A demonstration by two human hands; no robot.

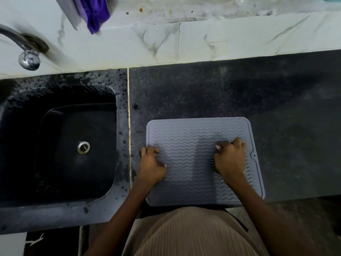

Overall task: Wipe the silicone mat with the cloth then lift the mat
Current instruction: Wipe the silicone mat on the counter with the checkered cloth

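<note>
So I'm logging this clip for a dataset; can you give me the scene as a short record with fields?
surface: dark speckled stone countertop
mat: grey-blue rectangular silicone mat with wavy ridges, flat at the counter's near edge
left hand: fingers curled at the mat's left edge
right hand: curled, resting on the mat's right part; a dark bristly thing shows beneath it, unclear what
cloth: purple cloth on the white marble ledge, untouched
sink: black rectangular sink, left of the mat
</note>
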